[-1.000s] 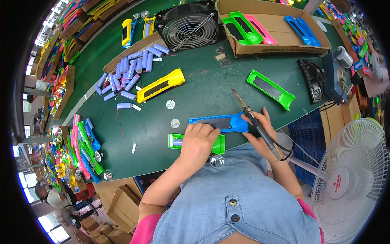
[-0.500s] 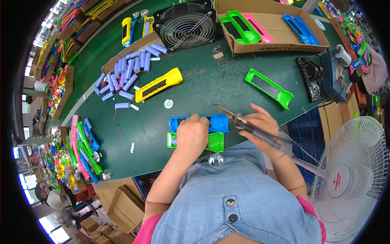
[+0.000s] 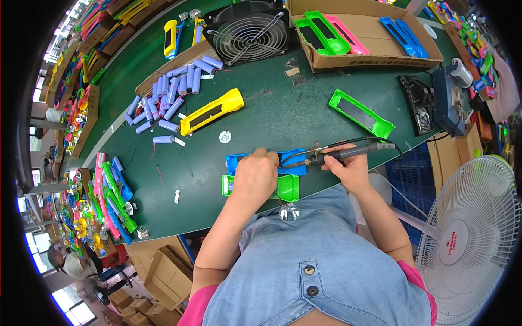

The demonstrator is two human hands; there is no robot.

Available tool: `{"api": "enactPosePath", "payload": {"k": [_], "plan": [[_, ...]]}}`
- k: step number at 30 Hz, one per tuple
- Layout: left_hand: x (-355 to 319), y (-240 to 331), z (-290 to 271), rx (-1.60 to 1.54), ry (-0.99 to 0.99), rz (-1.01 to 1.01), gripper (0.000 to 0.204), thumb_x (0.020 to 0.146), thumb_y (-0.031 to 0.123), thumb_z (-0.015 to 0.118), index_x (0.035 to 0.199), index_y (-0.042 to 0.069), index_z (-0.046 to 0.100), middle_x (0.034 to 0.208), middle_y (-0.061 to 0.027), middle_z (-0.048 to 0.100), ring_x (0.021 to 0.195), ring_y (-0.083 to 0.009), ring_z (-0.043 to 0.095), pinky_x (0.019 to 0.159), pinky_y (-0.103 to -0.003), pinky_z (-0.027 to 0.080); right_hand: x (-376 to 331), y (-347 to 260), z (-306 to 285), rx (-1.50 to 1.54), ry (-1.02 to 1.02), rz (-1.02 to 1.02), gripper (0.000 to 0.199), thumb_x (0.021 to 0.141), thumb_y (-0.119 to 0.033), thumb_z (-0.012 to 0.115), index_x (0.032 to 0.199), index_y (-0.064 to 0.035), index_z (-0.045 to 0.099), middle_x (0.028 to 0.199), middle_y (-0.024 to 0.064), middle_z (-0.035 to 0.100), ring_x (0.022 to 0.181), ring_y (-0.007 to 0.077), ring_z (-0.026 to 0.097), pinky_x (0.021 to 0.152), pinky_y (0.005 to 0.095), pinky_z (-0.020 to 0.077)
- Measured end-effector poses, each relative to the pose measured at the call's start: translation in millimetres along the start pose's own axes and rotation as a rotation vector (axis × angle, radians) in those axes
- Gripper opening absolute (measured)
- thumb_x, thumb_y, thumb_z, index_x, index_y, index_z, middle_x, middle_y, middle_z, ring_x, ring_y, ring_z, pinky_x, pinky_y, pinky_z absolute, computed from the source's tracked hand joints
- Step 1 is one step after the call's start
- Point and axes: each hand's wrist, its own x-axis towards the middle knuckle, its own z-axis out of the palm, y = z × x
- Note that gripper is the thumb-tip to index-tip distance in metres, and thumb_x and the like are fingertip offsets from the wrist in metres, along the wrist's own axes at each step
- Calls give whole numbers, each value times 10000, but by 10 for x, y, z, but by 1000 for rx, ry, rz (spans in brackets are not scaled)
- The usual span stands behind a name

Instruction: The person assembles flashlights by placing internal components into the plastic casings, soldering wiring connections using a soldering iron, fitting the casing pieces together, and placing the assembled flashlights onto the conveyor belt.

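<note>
My right hand (image 3: 349, 168) is closed round the dark handle of a soldering iron (image 3: 356, 150). The iron lies nearly level and points left, its tip end over a blue plastic shell (image 3: 297, 157) near the table's front edge. Bent over the same shell, my left hand (image 3: 254, 176) has its fingers drawn together; whatever they pinch is hidden beneath them. Just nearer to me, a green shell (image 3: 289, 189) lies alongside the blue one, partly covered by that hand, with a purple cell at its left end. A shiny round lamp cup (image 3: 289, 212) sits below the green shell.
Purple battery cells (image 3: 174, 89) lie heaped at back left, near a yellow shell (image 3: 212, 112). A green shell (image 3: 361, 115) rests at right, before a soldering station (image 3: 450, 103). Behind stand a black fan (image 3: 250, 35) and a carton (image 3: 370, 62). Assembled bodies (image 3: 111, 195) pile at left.
My right hand has brought the soldering iron left and swung it level, its tip end now at the blue shell by my left fingers. The left hand has barely moved.
</note>
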Motion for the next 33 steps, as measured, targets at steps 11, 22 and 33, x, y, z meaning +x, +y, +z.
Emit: {"api": "enactPosePath", "payload": {"k": [11,22,33], "plan": [[14,8,11,75,-17,29,18,706,32,590,705,29,608,689,-129,560,639,-306,577,577,-391,465,-67,-53,45,12,38,-23,186,779,-19,642,946,45,590,852,110,628,693,150,639,613,236,513],[-7,36,31,101,3,13,31,679,24,605,706,30,619,681,-126,554,626,-304,576,576,-387,469,-328,-66,306,-429,-113,-452,473,754,-114,688,1145,-42,432,1074,98,614,1069,240,561,1050,489,220],[-115,-140,-517,-245,-228,8,478,601,171,748,1050,59,625,1041,-151,570,971,-313,563,812,-383,457,-165,88,286,-612,-279,-483,717,668,-188,761,1255,-91,360,1053,89,600,986,245,586,1075,539,133]]}}
